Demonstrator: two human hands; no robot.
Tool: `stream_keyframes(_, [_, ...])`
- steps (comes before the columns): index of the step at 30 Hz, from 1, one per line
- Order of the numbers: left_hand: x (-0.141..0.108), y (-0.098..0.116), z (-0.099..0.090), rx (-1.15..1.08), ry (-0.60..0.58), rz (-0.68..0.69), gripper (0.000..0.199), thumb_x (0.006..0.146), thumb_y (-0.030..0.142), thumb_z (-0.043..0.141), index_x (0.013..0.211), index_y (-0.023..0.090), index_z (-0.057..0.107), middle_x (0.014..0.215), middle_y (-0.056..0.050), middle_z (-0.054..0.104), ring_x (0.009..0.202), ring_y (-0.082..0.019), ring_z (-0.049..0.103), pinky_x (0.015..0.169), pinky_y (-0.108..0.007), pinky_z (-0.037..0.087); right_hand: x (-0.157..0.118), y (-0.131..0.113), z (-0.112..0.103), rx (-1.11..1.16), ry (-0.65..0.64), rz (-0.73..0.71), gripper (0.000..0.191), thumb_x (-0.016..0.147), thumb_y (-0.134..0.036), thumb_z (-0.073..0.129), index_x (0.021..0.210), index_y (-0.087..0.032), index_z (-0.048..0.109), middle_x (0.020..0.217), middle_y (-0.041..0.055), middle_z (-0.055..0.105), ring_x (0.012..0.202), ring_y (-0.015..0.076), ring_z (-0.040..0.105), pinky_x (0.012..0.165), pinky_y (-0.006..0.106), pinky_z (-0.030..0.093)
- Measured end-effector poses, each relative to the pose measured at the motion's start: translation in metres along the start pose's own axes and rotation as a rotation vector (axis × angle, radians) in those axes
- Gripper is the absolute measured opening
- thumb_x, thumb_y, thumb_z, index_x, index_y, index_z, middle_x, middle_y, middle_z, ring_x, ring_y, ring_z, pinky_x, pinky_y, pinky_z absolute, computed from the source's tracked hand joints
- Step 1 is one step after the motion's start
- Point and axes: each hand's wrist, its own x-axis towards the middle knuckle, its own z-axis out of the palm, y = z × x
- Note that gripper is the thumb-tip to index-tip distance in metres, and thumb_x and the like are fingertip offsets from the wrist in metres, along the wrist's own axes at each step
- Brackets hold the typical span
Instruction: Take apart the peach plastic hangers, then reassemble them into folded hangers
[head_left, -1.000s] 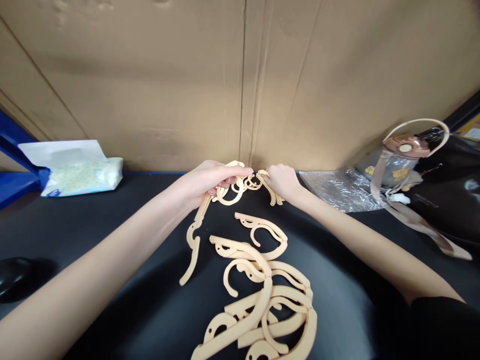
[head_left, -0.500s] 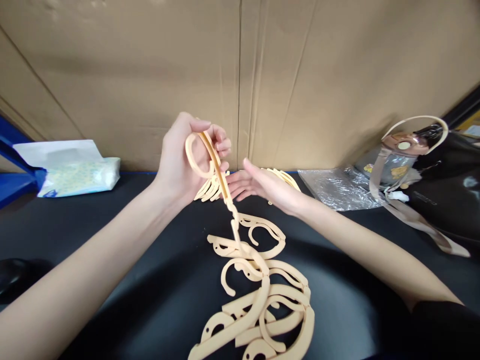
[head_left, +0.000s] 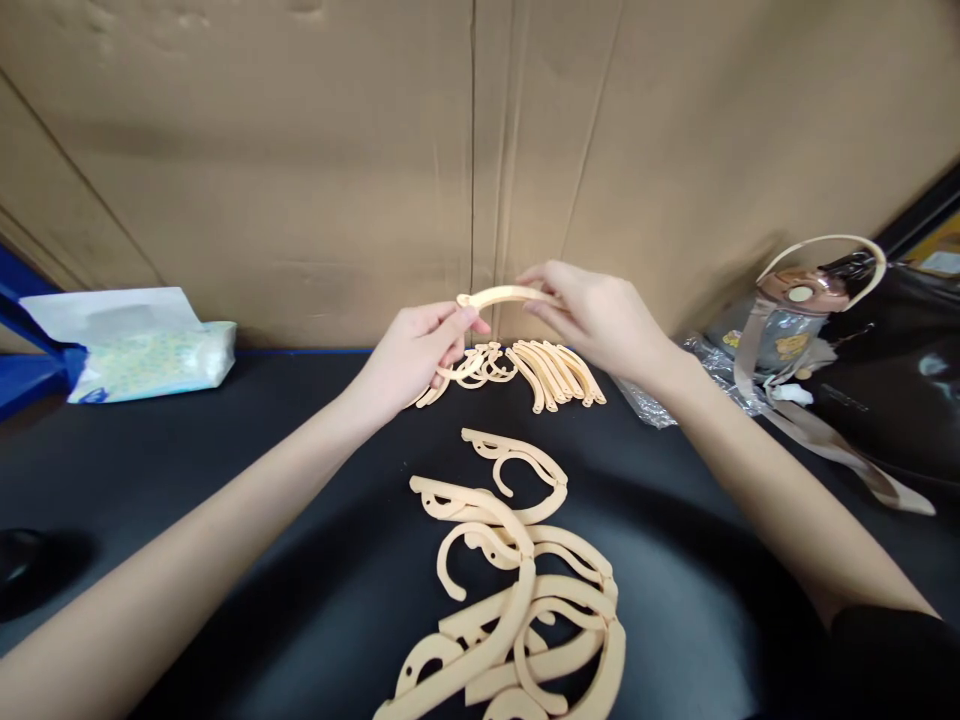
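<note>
The left fingers [head_left: 454,328] and right fingers [head_left: 553,273] are pinching opposite ends of a bar [head_left: 504,294]; loose bars [head_left: 556,372] are lying below them on the worktop [head_left: 337,570].

Indoor light, moderate, seemingly from overhead. My forearms [head_left: 210,540] throw broad, soft-edged shadows on the black tabletop [head_left: 675,610]; greyish sheen between them, nearer me. Small glints on the crinkled plastic film [head_left: 651,408]. Wide-angle stretch toward the edges. Fine detail soft around my fingers [head_left: 452,328].
</note>
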Motion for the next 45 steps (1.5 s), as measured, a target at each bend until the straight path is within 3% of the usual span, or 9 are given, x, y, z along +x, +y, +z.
stream_keyframes(5, [-0.003,-0.002,0.009,0.059,-0.116,-0.013,0.031,0.097,0.028,0.05,0.071,0.017,0.061,0.045,0.006,0.034,0.037,-0.006,0.028,0.037,-0.019,0.022,-0.005,-0.026,0.006,-0.341,-0.148,-0.261,0.028,0.103,-0.014,0.033,0.107,-0.014,0.061,0.092,0.0071,0.066,0.075,0.0167,0.06,0.056,0.03,0.029])
stream_keyframes(10, [0.0,-0.009,0.012,0.081,-0.108,0.009,0.033,0.1,0.033,0.041,0.07,0.02,0.047,0.051,0.007,0.025,0.041,-0.008,0.023,0.04,-0.021,0.018,-0.007,-0.037,0.014,-0.455,-0.181,-0.231,0.038,0.099,-0.002,0.023,0.114,-0.007,0.057,0.092,0.0122,0.065,0.076,0.0209,0.063,0.058,0.032,0.031])
stream_keyframes(17, [0.0,-0.024,0.027,0.304,0.035,0.097,0.03,0.102,0.026,0.04,0.074,0.019,0.049,0.067,0.002,0.049,0.061,-0.011,0.046,0.059,-0.024,0.039,0.004,-0.009,0.021,-0.074,-0.261,0.161,0.022,0.092,-0.005,0.042,0.105,-0.007,0.059,0.078,0.0113,0.068,0.062,0.0196,0.06,0.055,0.03,0.033])
stream_keyframes(22, [0.033,-0.032,0.021,0.411,-0.039,-0.141,0.026,0.097,0.036,0.058,0.11,0.014,0.062,0.102,-0.006,0.066,0.082,-0.016,0.064,0.072,-0.034,0.056,0.006,0.035,0.01,0.286,-0.114,0.381,0.031,0.1,-0.017,0.032,0.094,-0.014,0.063,0.068,0.0013,0.064,0.05,0.01,0.052,0.053,0.024,0.039])
stream_keyframes(25, [0.058,-0.04,0.019,0.493,-0.069,-0.255,0.035,0.095,0.035,0.061,0.123,0.016,0.059,0.122,-0.01,0.063,0.101,-0.023,0.065,0.085,-0.043,0.057,0.006,0.042,0.008,0.678,0.02,0.56,0.027,0.094,-0.013,0.046,0.074,-0.015,0.063,0.053,-0.0049,0.047,0.046,0.0074,0.04,0.047,0.022,0.03])
stream_keyframes(28, [0.072,-0.049,0.018,0.588,-0.063,-0.301,0.036,0.094,0.036,0.063,0.124,0.016,0.06,0.125,-0.009,0.061,0.106,-0.026,0.063,0.087,-0.045,0.056,0.009,0.04,0.008,0.881,0.042,0.646,0.028,0.093,-0.009,0.044,0.071,-0.015,0.06,0.051,-0.0074,0.039,0.043,0.0058,0.035,0.043,0.021,0.027])
stream_keyframes(37, [0.062,-0.043,0.009,0.507,0.014,-0.313,0.035,0.096,0.04,0.058,0.12,0.016,0.061,0.124,-0.01,0.062,0.106,-0.025,0.063,0.089,-0.044,0.055,0.013,0.041,0.007,1.187,0.125,0.751,0.023,0.09,-0.005,0.04,0.082,-0.014,0.059,0.06,-0.0022,0.058,0.049,0.006,0.055,0.049,0.016,0.043])
stream_keyframes(41, [0.052,-0.034,0.002,0.246,-0.133,-0.33,0.063,0.103,0.053,0.024,0.09,0.012,0.07,0.097,-0.013,0.071,0.085,-0.022,0.068,0.071,-0.033,0.055,0.012,0.051,0.014,0.797,0.149,0.641,0.019,0.092,-0.008,0.038,0.09,-0.016,0.054,0.077,0.0035,0.068,0.065,0.009,0.066,0.061,0.02,0.051])
stream_keyframes(45, [0.046,-0.031,-0.003,0.076,-0.156,-0.29,0.036,0.102,0.036,0.042,0.085,0.014,0.065,0.079,-0.004,0.065,0.064,-0.01,0.06,0.058,-0.022,0.048,0.007,0.053,0.022,0.32,0.021,0.469,0.008,0.088,-0.013,0.052,0.093,-0.016,0.056,0.091,0.0092,0.072,0.079,0.0164,0.069,0.07,0.028,0.051])
